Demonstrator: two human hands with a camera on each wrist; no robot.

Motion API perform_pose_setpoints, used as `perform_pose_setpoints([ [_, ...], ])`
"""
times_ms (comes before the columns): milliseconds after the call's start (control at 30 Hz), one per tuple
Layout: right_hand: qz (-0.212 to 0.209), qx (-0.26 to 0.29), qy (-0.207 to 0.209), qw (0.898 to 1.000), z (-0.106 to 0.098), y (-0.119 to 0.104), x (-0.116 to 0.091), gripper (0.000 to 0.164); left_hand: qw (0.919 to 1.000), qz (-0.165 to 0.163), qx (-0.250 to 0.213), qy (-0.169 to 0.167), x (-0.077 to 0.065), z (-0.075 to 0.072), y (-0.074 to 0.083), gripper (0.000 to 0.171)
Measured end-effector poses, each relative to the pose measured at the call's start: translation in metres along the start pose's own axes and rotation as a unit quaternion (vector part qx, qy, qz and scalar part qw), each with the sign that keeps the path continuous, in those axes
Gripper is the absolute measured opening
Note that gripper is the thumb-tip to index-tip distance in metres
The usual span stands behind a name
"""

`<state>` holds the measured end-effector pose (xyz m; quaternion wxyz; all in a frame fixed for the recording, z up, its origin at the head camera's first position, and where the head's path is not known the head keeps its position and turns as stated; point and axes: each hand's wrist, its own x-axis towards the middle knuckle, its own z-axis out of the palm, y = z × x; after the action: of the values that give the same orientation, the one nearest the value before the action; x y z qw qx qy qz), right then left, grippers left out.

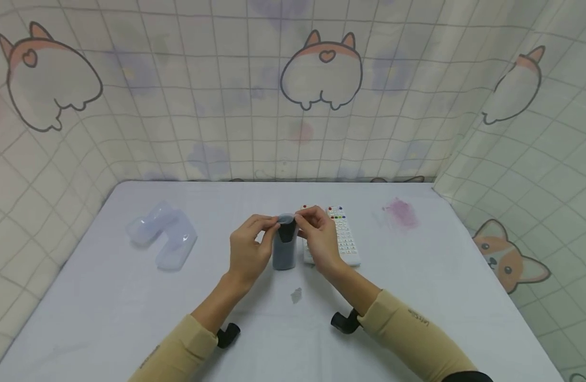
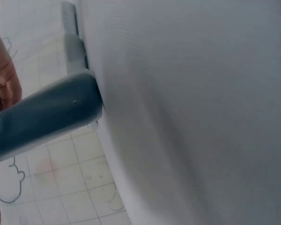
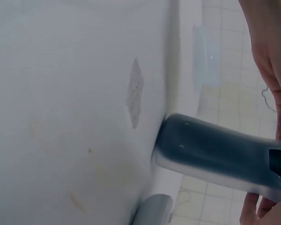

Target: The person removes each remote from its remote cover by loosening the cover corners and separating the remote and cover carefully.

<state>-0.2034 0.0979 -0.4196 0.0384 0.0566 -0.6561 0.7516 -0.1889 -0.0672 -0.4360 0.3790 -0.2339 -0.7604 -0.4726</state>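
A dark blue-grey remote-shaped case (image 1: 284, 254) with a translucent edge stands nearly upright, its lower end at the white table. A black patch marks its upper part. My left hand (image 1: 250, 249) pinches its top left edge between thumb and fingers, while my right hand (image 1: 323, 243) pinches the top right edge. In the left wrist view the case (image 2: 51, 115) slants toward the tabletop, with fingers on both sides of its upper end. The right wrist view shows the rounded lower end of the case (image 3: 210, 150); the upper end runs out of frame.
Right behind my right hand lie two white remote controls; the right-hand remote (image 1: 346, 241) shows its buttons, the other is partly covered. Two translucent bluish sleeves (image 1: 173, 241) lie on the table (image 1: 106, 318) at left. A patterned curtain (image 1: 255, 132) encloses the back and sides.
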Motion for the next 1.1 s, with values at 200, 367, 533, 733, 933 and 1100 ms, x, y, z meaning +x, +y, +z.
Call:
perform_pose_setpoints([
  [200,-0.028,0.003,0.010,1.000,0.003,0.001,-0.006,0.010,0.9997,-0.004,0.025,-0.008,0.001,0.002,-0.002,0.006],
  [367,-0.023,0.017,0.023,0.999,0.006,0.002,-0.009,0.008,0.9988,-0.032,0.028,-0.025,0.004,0.003,0.001,0.005],
  [533,-0.012,0.066,0.023,0.997,0.011,0.006,-0.013,0.007,0.9925,-0.121,-0.010,-0.012,0.005,0.006,0.007,0.006],
  [733,-0.006,0.062,0.019,0.998,0.012,0.006,-0.016,0.007,0.9652,-0.256,-0.054,0.001,0.009,0.006,0.015,0.006],
  [933,0.048,0.073,0.013,0.996,0.010,0.002,-0.015,0.007,0.9113,-0.390,-0.125,-0.039,0.014,0.002,0.016,0.011],
  [1100,0.145,0.111,0.011,0.983,0.007,-0.004,-0.008,0.005,0.8500,-0.483,-0.199,-0.069,0.022,-0.003,0.012,0.014],
])
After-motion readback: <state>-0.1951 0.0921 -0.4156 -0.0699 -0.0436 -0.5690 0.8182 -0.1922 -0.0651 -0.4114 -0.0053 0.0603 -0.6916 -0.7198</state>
